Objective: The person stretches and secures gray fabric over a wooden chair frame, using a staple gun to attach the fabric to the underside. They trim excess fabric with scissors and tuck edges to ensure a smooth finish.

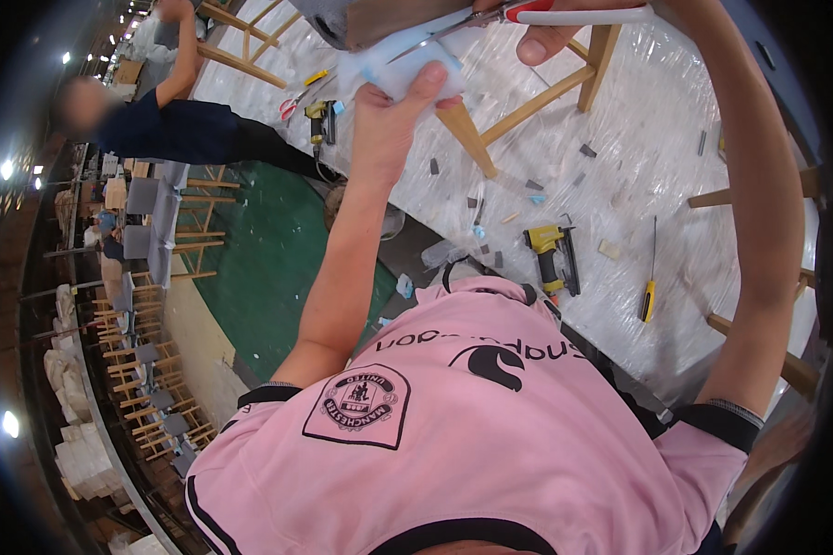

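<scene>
My left hand point(389, 125) pinches a soft white and pale-blue padding piece point(400, 74), thumb on top and fingers beneath. In my right hand point(548, 42), partly cut off by the top edge, is a pair of scissors point(578, 16) with red and white handles. The scissor blades lie over the padding, just above my left thumb. Directly behind it is a chair's grey seat with a brown edge point(407, 20). Wooden chair legs point(467, 139) stick out beside my left hand.
Plastic film covers the table point(639, 176), where small dark scraps lie scattered. A yellow staple gun point(548, 254) and yellow-handled screwdriver point(650, 298) lie nearer me. Another yellow air tool point(317, 120) and red-handled scissors point(289, 108) are left. A co-worker point(180, 125) stands far left.
</scene>
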`<state>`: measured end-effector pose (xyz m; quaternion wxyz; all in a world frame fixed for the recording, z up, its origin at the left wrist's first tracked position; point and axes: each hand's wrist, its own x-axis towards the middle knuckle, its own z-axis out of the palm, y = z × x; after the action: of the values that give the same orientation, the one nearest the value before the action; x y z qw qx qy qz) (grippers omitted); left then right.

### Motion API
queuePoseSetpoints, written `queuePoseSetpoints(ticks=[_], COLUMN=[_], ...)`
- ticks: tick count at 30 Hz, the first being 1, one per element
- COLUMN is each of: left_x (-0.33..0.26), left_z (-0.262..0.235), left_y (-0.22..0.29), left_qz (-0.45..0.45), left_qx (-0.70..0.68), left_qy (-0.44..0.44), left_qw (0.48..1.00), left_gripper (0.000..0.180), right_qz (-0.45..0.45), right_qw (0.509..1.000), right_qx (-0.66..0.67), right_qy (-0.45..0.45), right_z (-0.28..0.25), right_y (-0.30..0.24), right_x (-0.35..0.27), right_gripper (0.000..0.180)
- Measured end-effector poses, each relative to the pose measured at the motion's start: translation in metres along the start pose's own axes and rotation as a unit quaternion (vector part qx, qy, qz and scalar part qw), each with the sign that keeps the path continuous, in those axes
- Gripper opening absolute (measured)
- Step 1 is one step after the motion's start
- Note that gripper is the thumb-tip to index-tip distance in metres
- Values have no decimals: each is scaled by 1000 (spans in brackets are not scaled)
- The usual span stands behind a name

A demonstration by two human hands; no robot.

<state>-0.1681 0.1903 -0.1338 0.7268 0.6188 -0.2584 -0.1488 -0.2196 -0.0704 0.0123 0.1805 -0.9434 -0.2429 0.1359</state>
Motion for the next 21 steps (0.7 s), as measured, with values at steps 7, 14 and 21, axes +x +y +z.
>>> queuePoseSetpoints(ticks=[7,14,21], left_x=[1,0,-2], left_z=[2,-4,4], left_y=[-3,-3,0], left_qz=[15,0,13], left_qx=[-13,4,-23], left_qy=[14,-6,4], left_qw=[1000,1000,1000], left_gripper=[34,38,39], right_qz=[-9,-23,-53], right_qw=[999,998,996], right_qx=[-42,-62,-67], right_qy=[3,14,33], right_z=[-4,-5,-8], right_y=[-15,-22,-34], right_x=[-3,3,8], right_gripper=[68,65,63])
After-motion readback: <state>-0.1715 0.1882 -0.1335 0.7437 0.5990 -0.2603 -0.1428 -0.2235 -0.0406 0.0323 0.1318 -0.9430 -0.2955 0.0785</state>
